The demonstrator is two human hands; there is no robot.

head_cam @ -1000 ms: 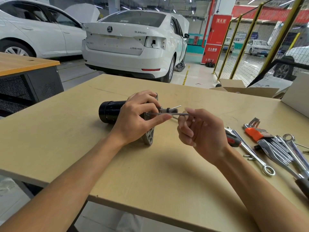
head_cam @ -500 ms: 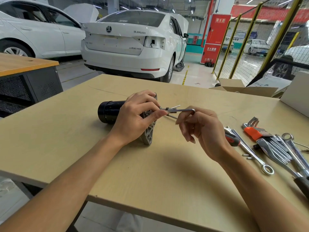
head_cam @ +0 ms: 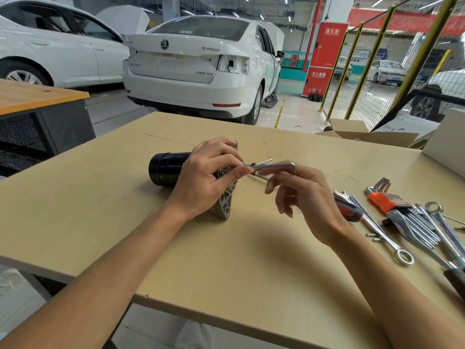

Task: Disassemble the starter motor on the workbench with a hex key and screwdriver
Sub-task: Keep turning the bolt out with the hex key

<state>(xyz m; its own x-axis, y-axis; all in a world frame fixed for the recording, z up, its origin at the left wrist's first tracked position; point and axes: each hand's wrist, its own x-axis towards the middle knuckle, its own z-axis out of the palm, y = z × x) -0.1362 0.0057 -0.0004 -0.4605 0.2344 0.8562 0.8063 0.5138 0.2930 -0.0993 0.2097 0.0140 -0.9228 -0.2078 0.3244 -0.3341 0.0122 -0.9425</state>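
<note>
Starter motor [head_cam: 167, 170]: lies on its side near the middle of the tan surface [head_cam: 100, 210], black cylinder end pointing left, grey mounting flange [head_cam: 226, 205] standing on edge at its right.
Left hand [head_cam: 206, 182]: curled over the motor at the flange, thumb and forefinger pinching the long shaft of the hex key [head_cam: 274, 166] where it meets the motor.
Hex key: horizontal, bent end at the right.
Right hand [head_cam: 307, 197]: fingers loosely curled, fingertips touching the key's bent end.
Screwdriver [head_cam: 348, 209]: red-and-black handle, flat on the surface behind the right hand.
Other tools: wrenches [head_cam: 377, 227] and an orange hex key set [head_cam: 385, 199] at right.
</note>
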